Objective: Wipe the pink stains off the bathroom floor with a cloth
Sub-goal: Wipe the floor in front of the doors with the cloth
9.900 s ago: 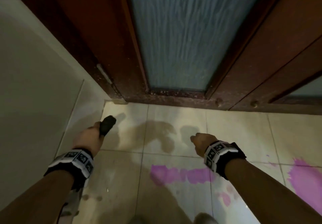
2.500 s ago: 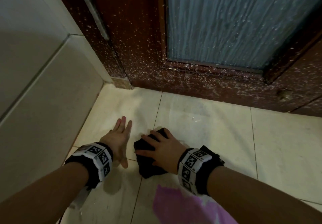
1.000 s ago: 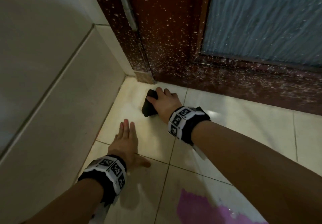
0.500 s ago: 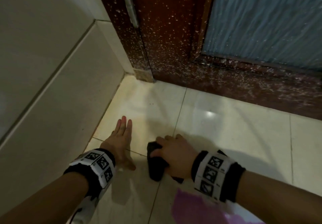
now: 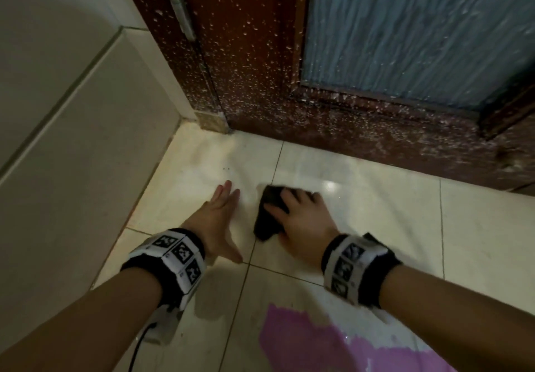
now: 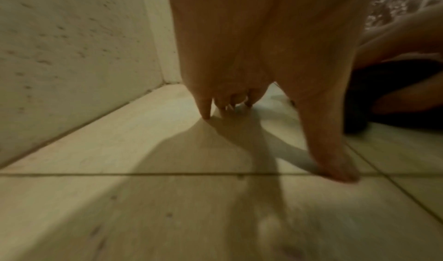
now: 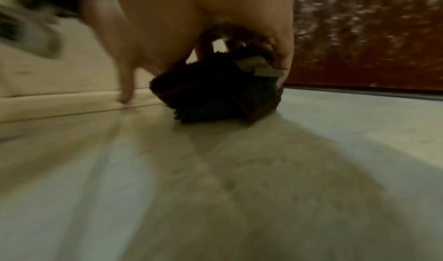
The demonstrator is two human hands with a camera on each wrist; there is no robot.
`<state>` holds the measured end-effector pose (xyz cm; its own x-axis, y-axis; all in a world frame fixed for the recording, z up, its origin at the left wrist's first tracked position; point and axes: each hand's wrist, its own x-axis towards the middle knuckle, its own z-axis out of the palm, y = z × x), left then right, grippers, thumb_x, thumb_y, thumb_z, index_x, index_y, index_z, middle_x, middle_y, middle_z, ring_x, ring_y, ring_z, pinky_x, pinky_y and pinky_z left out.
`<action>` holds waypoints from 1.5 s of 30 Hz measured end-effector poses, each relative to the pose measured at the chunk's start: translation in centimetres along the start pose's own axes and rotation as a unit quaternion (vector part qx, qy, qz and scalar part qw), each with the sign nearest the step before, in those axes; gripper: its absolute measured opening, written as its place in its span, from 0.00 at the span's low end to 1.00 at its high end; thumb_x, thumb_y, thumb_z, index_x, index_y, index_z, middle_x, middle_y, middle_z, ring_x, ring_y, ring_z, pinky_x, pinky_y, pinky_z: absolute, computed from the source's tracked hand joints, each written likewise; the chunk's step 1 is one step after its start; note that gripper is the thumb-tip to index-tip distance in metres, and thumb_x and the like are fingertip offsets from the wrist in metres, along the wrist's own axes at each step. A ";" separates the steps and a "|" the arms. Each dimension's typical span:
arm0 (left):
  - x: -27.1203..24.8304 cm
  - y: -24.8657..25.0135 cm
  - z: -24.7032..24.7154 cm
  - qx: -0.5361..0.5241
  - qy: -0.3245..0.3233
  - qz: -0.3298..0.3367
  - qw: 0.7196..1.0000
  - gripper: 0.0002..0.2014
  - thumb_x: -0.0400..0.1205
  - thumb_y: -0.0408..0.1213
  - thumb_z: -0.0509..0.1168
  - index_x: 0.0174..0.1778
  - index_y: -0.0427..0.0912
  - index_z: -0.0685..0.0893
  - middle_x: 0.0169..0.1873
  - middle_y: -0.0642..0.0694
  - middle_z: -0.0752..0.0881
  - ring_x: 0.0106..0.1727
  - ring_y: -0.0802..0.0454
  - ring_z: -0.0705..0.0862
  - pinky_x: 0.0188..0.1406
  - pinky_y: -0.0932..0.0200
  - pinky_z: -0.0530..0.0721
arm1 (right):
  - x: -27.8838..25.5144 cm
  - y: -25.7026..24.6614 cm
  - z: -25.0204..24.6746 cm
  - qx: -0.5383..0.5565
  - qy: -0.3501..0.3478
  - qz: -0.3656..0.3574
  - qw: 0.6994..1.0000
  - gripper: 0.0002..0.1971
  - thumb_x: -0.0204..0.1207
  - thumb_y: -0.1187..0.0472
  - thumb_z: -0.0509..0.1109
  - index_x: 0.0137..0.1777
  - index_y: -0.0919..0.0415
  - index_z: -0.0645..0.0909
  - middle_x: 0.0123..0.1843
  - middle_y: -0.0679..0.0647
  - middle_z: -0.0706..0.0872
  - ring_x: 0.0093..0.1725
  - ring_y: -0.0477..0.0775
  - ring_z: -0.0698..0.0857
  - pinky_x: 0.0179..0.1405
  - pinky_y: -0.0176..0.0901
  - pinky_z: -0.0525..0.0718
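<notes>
Wiping is under way: right hand presses the cloth down with spread fingers, left hand lies flat, and the stain at six o'clock probably comes next.

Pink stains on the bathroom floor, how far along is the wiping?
Done: the pale tiles near the door show no pink. In hand: the right hand presses the dark cloth on the floor, while the left hand rests flat beside it. Left: a large pink stain nearer the person remains unwiped.
</notes>
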<state>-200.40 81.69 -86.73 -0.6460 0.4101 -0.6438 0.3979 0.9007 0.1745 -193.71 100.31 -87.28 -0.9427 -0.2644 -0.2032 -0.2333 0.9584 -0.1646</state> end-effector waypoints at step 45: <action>-0.2 5.7 0.4 0.117 -0.046 0.055 0.991 0.67 0.66 0.58 0.77 0.80 0.46 0.27 0.77 0.44 0.23 0.81 0.48 0.29 0.80 0.57 0.45 | -8.1 3.9 0.2 0.022 -0.042 0.032 0.998 0.34 0.70 0.58 0.72 0.78 0.52 0.66 0.73 0.61 0.69 0.64 0.67 0.75 0.60 0.55 0.76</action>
<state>-197.77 86.68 -85.95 -0.5324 0.4794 -0.6977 0.6095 0.7890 0.0770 -186.98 106.12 -86.46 -0.9316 -0.2135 -0.2943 -0.1615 0.9682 -0.1913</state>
